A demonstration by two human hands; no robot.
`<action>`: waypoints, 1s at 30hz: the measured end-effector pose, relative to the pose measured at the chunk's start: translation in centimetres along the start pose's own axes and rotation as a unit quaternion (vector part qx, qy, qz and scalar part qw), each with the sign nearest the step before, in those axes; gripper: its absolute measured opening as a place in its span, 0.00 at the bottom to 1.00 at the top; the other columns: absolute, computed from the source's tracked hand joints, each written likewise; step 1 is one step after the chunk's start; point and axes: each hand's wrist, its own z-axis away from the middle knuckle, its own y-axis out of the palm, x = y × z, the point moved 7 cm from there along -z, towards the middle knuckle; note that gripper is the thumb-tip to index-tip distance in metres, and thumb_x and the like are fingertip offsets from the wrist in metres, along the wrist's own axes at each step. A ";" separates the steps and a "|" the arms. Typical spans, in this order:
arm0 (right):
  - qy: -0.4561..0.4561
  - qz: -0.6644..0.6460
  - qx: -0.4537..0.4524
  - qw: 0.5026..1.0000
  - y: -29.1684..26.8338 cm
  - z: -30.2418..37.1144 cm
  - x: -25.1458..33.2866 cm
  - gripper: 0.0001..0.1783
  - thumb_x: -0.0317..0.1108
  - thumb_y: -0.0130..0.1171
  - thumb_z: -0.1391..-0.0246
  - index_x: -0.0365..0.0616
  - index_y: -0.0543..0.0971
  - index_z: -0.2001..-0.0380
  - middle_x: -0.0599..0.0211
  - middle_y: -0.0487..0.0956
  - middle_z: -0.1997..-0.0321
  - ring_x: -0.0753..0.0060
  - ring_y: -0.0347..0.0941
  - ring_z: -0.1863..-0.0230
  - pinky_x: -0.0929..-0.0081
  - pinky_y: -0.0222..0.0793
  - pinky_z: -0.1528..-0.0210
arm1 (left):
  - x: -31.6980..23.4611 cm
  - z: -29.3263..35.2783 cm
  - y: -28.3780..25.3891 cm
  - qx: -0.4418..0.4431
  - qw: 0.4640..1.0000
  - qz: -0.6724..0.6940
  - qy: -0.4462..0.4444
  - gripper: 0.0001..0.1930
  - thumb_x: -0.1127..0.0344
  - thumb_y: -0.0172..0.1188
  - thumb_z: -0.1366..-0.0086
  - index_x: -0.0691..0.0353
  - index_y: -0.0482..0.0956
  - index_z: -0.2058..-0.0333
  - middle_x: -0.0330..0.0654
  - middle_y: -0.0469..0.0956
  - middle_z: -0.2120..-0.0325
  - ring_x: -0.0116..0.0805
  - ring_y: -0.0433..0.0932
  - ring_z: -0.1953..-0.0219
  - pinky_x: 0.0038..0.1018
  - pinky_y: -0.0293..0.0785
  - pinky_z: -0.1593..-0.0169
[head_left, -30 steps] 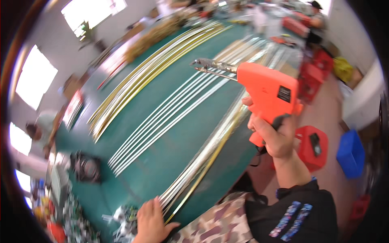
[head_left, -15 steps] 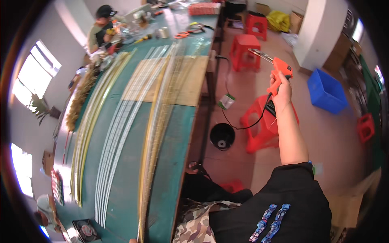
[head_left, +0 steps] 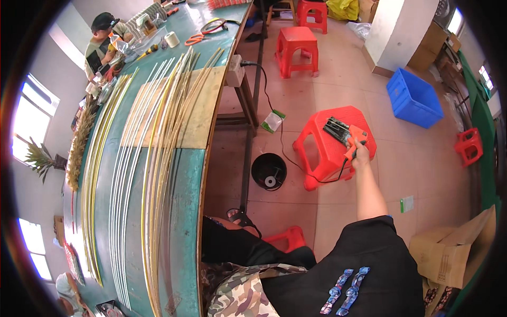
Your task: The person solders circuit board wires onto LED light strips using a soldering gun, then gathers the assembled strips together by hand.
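Observation:
My right hand [head_left: 361, 157] is closed around the handle of an orange corded hand tool [head_left: 357, 136] with a pistol-like shape; its exact kind is unclear. Hand and tool are low over the red plastic stool [head_left: 342, 117], right of the table. At the tool's front, a dark slotted metal part [head_left: 336, 128] lies on or just over the seat; whether it belongs to the tool or is a separate rest, I cannot tell. My left hand is out of view. Long thin white strips [head_left: 127, 177] and gold strips [head_left: 153, 211] lie lengthwise on the green tabletop [head_left: 185, 211].
The dark cord [head_left: 293, 162] runs from a socket box [head_left: 236, 71] on the table edge. A black bucket [head_left: 259, 168], a blue crate [head_left: 409, 100], more red stools [head_left: 297, 50] and a cardboard box [head_left: 449, 248] stand on the floor. Two people sit across the table.
My right hand has lowered the orange tool from up in the air to the stool's seat. The view has shifted, and the left-hand fingertip at the lower edge has gone out of view.

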 end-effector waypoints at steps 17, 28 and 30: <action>0.173 0.475 -0.122 0.854 -7.3 -4.0 2.0 0.13 0.38 0.58 0.44 0.36 0.79 0.66 0.58 0.77 0.74 0.68 0.70 0.82 0.67 0.66 0.81 | 10.9 6.1 -5.9 -0.191 0.977 0.079 -0.047 0.12 0.62 0.54 0.32 0.67 0.76 0.63 0.54 0.75 0.75 0.51 0.72 0.73 0.43 0.71 0.68; -0.313 0.298 0.337 0.836 30.5 24.6 14.5 0.15 0.36 0.57 0.36 0.38 0.78 0.52 0.63 0.79 0.51 0.75 0.74 0.48 0.76 0.71 0.45 | 13.7 15.5 -12.7 -0.330 0.938 -0.092 -0.052 0.22 0.63 0.58 0.35 0.70 0.70 0.47 0.61 0.72 0.56 0.61 0.70 0.52 0.44 0.64 0.45; -0.118 0.171 0.715 0.668 39.3 40.5 9.7 0.19 0.38 0.63 0.40 0.36 0.78 0.51 0.60 0.81 0.52 0.69 0.78 0.53 0.72 0.74 0.47 | 10.9 19.3 -13.7 -0.421 0.904 -0.070 0.019 0.07 0.70 0.51 0.33 0.67 0.71 0.60 0.56 0.70 0.68 0.58 0.68 0.62 0.45 0.64 0.56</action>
